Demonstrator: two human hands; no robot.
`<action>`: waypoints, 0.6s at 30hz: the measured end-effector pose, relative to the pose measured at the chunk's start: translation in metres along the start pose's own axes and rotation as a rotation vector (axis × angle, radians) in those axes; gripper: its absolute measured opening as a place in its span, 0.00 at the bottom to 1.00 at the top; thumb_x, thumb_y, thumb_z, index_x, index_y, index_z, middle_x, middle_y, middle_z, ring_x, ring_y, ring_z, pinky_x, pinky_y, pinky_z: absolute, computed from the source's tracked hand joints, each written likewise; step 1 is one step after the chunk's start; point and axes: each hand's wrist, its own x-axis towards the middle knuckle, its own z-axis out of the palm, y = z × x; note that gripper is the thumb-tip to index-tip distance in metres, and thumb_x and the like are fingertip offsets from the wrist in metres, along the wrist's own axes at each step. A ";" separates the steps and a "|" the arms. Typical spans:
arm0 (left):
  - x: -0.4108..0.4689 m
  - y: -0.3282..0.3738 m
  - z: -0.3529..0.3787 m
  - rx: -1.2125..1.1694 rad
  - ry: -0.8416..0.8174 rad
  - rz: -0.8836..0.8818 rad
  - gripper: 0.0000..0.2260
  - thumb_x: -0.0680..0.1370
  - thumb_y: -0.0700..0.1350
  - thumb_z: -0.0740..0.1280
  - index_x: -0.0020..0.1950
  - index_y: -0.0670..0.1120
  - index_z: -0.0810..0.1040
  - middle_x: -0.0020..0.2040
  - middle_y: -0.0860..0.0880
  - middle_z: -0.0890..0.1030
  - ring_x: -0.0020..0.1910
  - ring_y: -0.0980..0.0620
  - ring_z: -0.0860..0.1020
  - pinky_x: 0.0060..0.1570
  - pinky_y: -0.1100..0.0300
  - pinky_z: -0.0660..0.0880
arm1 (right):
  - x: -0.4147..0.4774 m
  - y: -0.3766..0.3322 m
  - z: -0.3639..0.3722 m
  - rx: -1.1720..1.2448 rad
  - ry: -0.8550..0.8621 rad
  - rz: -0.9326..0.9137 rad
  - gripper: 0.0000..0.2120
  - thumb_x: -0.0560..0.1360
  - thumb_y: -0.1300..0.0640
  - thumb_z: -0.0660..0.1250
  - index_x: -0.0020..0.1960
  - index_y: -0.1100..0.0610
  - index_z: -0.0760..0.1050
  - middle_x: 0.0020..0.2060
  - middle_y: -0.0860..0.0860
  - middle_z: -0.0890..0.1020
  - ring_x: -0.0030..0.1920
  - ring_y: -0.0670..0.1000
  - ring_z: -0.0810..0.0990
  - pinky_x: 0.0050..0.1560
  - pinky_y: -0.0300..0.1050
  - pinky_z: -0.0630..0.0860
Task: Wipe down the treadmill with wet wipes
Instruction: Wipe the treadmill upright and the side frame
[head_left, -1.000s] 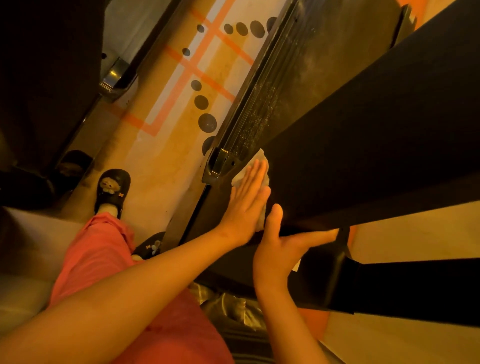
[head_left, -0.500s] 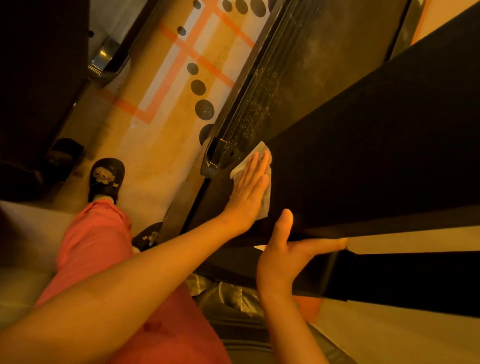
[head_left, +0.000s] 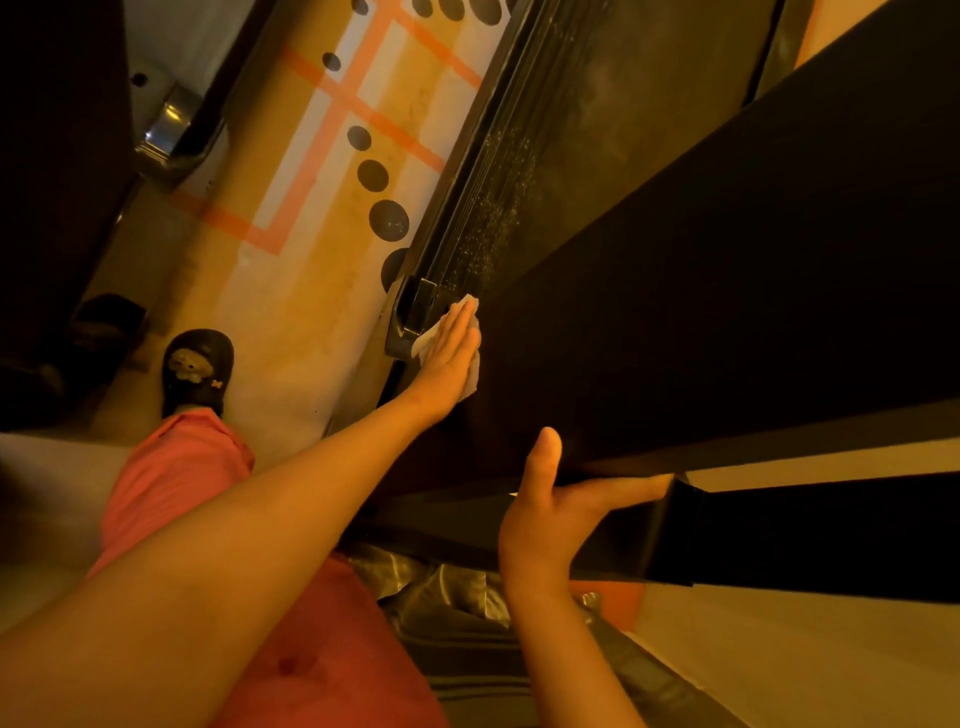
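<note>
Slides wet wipe (head_left: 471, 376) slightly nearer rail end cap (head_left: 410, 317) than 0.5 s ago, under left hand (head_left: 449, 358). Presses wipe flat against sloping black panel of treadmill (head_left: 727, 312), fingers straight and close together; white edges visible past fingertips and beside palm. Pinches panel's lower edge with right hand (head_left: 550, 519), thumb upright on face, fingers stretched along underside; position roughly unchanged. Around: dusty side rail (head_left: 493, 208), mat (head_left: 332, 171) with orange lines and dark dots, black slipper (head_left: 197, 369), pink trouser leg (head_left: 171, 483).
</note>
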 end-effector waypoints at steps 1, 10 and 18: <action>-0.001 0.001 -0.001 -0.006 -0.029 -0.006 0.22 0.84 0.55 0.46 0.78 0.53 0.49 0.80 0.49 0.48 0.79 0.50 0.46 0.77 0.52 0.43 | 0.000 0.000 0.000 -0.001 -0.003 0.001 0.40 0.71 0.48 0.66 0.71 0.46 0.42 0.66 0.35 0.57 0.65 0.26 0.62 0.61 0.24 0.64; -0.029 0.046 0.003 0.019 -0.153 0.218 0.25 0.84 0.55 0.43 0.79 0.53 0.38 0.79 0.56 0.37 0.74 0.63 0.37 0.71 0.62 0.38 | -0.001 0.002 -0.001 0.018 -0.052 0.012 0.39 0.70 0.32 0.65 0.69 0.32 0.42 0.68 0.34 0.56 0.69 0.29 0.61 0.66 0.28 0.63; -0.078 0.080 0.009 0.041 -0.218 0.382 0.28 0.81 0.57 0.42 0.79 0.54 0.37 0.79 0.59 0.36 0.76 0.63 0.36 0.77 0.52 0.38 | -0.001 -0.013 -0.011 -0.017 -0.156 0.038 0.37 0.72 0.31 0.61 0.68 0.41 0.42 0.64 0.32 0.54 0.61 0.21 0.60 0.57 0.17 0.60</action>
